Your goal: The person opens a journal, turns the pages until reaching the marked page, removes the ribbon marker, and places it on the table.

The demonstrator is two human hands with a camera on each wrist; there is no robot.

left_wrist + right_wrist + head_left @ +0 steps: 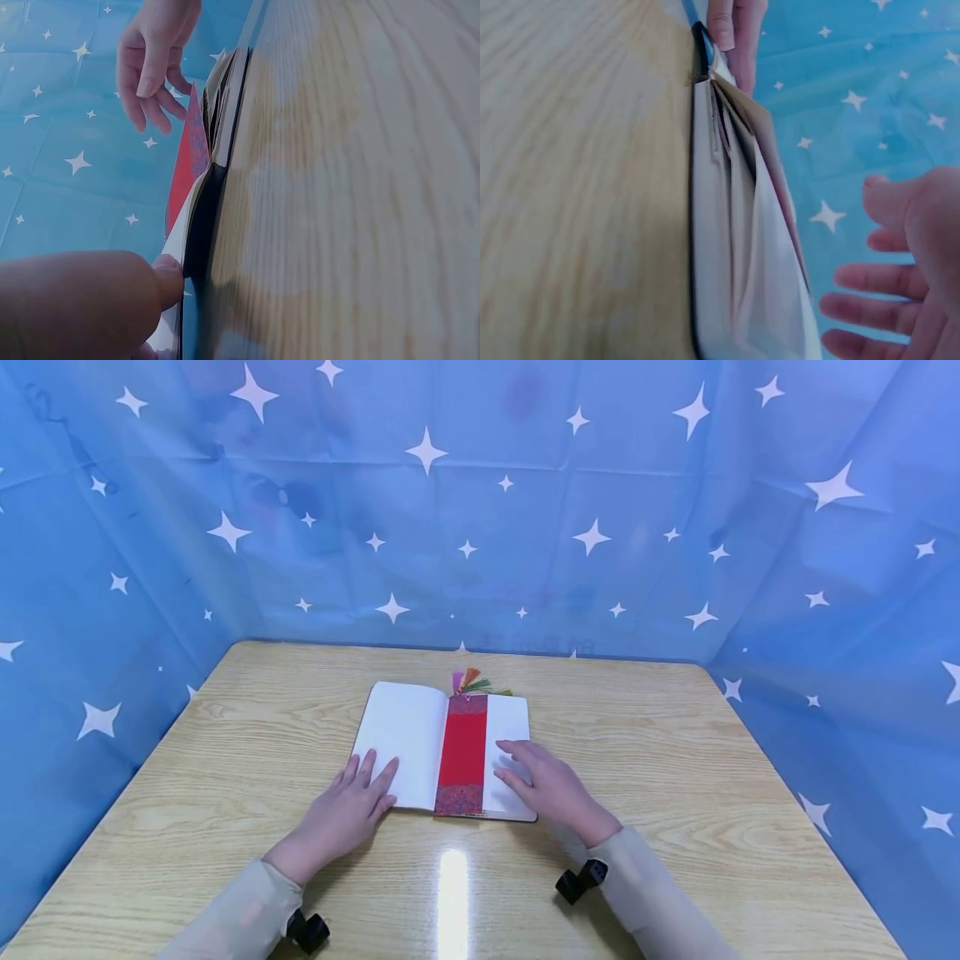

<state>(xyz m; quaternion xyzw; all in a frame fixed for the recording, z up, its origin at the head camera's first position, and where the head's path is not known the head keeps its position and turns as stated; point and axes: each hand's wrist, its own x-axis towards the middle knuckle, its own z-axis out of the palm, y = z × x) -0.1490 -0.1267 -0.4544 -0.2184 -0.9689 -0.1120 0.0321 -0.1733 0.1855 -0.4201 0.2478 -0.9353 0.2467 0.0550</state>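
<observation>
An open notebook point(405, 727) with blank white pages and a dark cover lies on the table. A wide red bookmark point(461, 747) with patterned ends and colored tassels point(471, 682) lies along the right page beside the fold. My left hand point(351, 810) rests flat with spread fingers on the lower left page; in the left wrist view its thumb point(169, 279) lies at the page edge. My right hand point(551, 785) hovers over the right page, fingers loosely extended toward the bookmark and holding nothing. In the right wrist view the right fingers point(877, 281) stand apart from the pages.
The notebook lies on a light wood-grain table point(637, 727). A blue curtain point(510, 510) with white stars surrounds its back and sides. Each wrist wears a small black camera point(581, 881). A bright light reflection shows on the table's front part.
</observation>
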